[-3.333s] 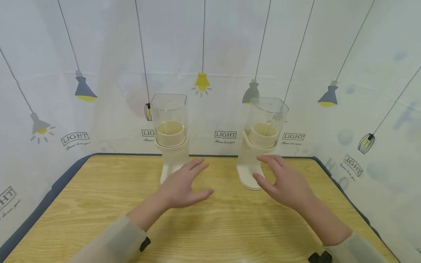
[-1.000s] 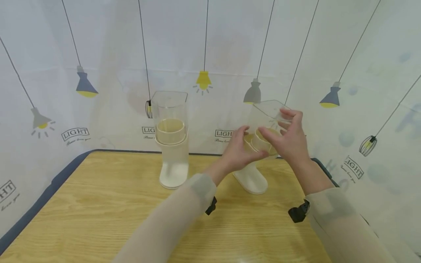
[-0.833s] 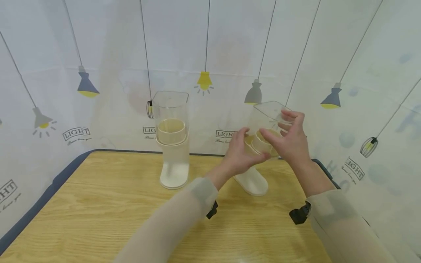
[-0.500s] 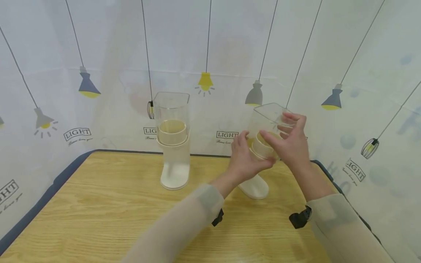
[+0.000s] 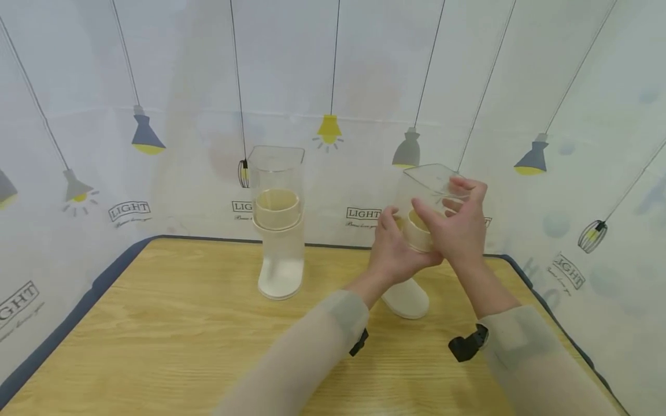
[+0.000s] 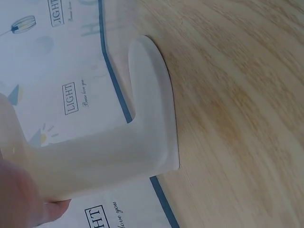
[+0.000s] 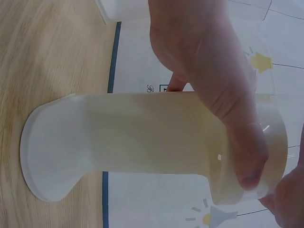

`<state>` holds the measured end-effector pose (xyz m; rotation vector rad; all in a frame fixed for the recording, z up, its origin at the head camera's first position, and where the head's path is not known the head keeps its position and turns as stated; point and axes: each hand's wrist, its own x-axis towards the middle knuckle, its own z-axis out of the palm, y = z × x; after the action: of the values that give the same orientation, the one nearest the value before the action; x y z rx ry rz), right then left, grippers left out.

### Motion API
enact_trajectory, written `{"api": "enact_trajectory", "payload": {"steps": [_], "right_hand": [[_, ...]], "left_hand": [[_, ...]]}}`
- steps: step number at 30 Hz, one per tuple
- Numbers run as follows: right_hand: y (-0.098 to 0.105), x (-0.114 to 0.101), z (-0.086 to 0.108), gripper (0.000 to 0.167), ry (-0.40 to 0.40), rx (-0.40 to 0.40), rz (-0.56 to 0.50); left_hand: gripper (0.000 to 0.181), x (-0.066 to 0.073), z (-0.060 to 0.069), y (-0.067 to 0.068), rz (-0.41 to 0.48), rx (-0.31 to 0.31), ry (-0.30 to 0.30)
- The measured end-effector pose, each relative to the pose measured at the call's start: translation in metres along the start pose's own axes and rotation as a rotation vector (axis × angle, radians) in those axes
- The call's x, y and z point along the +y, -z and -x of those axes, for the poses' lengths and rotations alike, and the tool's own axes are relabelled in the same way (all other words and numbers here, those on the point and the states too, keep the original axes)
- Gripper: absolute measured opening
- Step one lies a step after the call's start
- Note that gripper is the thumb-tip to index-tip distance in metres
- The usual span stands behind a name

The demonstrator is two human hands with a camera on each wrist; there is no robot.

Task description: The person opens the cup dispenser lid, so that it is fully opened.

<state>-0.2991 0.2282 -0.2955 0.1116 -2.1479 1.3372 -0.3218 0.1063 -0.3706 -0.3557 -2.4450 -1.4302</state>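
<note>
The right-hand stand, cream with a foot [image 5: 407, 299] flat on the table, bears a clear container [image 5: 429, 176] with a cream ring-shaped insert [image 5: 418, 231]. My left hand [image 5: 398, 251] grips the stand's collar from the left; in the right wrist view its thumb lies across the collar [image 7: 218, 166]. With thumb and fingers around the clear wall, my right hand [image 5: 460, 225] holds the container from the right. In the left wrist view the stand's column [image 6: 95, 161] runs from my hand to the foot. My hands hide much of the collar.
A matching stand [image 5: 281, 260] with its own clear container [image 5: 276, 167] stands upright to the left. Beneath both is a wooden table [image 5: 182, 335] with a dark blue edge. A lamp-printed curtain [image 5: 333, 58] hangs close behind it.
Both hands, earlier spread apart above the table, have come onto the right-hand stand and its container. That stand has turned and shifted slightly nearer. Lately, my left hand has edged right.
</note>
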Motion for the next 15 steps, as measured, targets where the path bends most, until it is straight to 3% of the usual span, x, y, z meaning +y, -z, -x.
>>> {"api": "enact_trajectory", "payload": {"steps": [9,15], "right_hand": [[0.0013,-0.0029,-0.0019,0.079,-0.038,0.057,-0.007],[0.0007,-0.0053,-0.0031,0.077,-0.052,0.034,-0.026]], "left_hand": [[0.127,0.0016,-0.0015,-0.0006,-0.002,-0.004,-0.007],[0.126,-0.0007,-0.0025,0.0012,0.001,-0.004,-0.003]]}}
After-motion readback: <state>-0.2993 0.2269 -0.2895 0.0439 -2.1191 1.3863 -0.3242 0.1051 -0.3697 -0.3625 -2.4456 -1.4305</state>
